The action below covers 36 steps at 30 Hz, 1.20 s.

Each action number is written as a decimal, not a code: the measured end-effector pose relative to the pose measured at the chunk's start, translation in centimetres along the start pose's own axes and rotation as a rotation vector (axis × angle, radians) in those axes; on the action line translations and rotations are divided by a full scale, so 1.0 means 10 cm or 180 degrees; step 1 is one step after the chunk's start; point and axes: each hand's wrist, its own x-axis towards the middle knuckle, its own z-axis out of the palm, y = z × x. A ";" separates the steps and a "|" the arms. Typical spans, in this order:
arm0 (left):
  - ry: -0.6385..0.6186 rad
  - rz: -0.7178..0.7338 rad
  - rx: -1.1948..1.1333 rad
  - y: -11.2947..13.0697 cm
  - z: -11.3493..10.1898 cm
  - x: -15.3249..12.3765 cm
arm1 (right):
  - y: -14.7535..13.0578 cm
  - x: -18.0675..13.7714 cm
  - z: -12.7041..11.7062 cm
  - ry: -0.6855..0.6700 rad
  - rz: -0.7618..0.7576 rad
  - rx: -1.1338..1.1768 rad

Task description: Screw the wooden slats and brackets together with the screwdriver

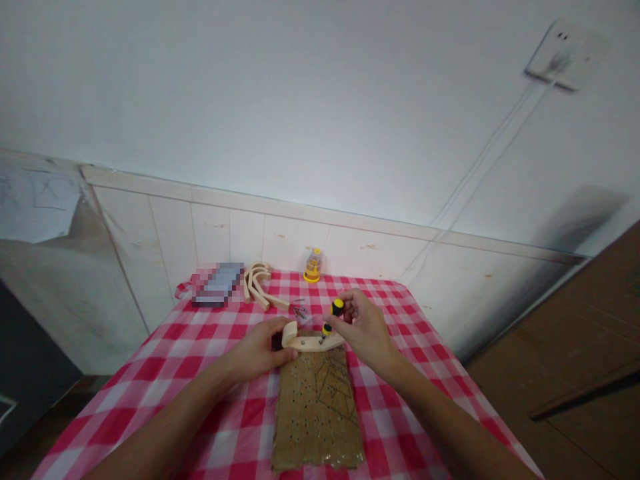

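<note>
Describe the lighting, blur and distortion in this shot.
Head view: dim, soft light, brightest on the white wall; wide-angle bending bows the panelling rail; the white wall socket is smeared; a pixelated patch masks something behind; the left hand gripping the curved wooden piece and right hand holding the yellow-and-black screwdriver look fairly sharp.

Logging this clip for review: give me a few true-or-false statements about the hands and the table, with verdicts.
1. The right hand holds a screwdriver with a yellow-and-black handle. True.
2. The left hand holds nothing. False: it grips a curved wooden piece at the far edge of the cardboard sheet.
3. The tablecloth is plain blue. False: it is red-and-white checked.
4. Several curved wooden strips lie near the wall, apart from both hands. True.
</note>
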 end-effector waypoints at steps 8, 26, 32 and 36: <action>0.0069 -0.0009 0.0071 -0.04 -0.02 0.00 | 0.06 0.21 -0.45 0.0613 0.0051 0.0951; -0.0070 -0.0227 -0.0253 0.08 0.01 0.00 | 0.27 -0.14 -0.46 -0.0950 -0.0096 -0.0823; -0.0126 -0.0151 -0.0269 0.01 0.00 0.00 | 0.33 -0.13 -0.45 -0.0822 -0.0096 -0.0785; -0.0170 -0.0157 -0.0381 0.00 0.00 0.01 | 0.34 -0.13 -0.45 -0.0914 -0.0139 -0.0857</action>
